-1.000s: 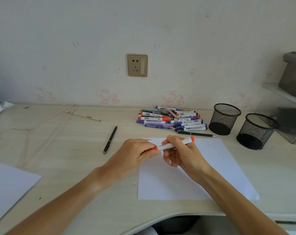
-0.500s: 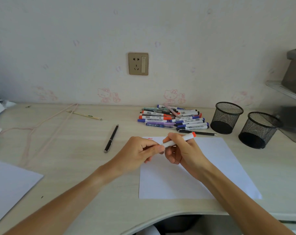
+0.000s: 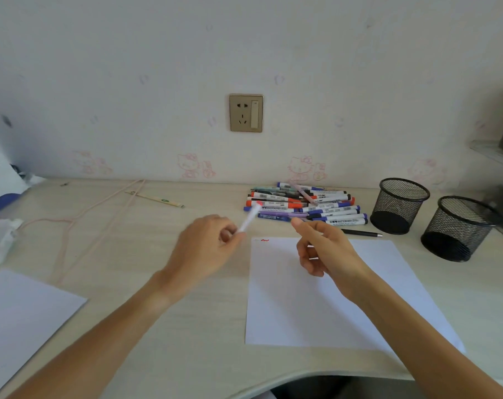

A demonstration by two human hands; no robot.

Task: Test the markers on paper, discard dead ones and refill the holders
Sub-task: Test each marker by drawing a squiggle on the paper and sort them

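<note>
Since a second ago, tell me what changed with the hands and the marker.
The right hand let go of the red-capped marker; the left hand now holds it alone and has swung it left, off the paper. The marker pile, both mesh holders and the red scribble stayed put.

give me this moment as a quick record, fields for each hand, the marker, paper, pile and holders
left hand: left hand grips the red-capped marker by its lower end
right hand: right hand over the paper, fingers loosely extended, holds nothing
marker: blurred, tilted, red end up, above the desk
paper: white sheet flat on the desk, small red scribble at its top left corner
pile: marker pile behind the sheet
holders: two black mesh holders, both look empty
</note>
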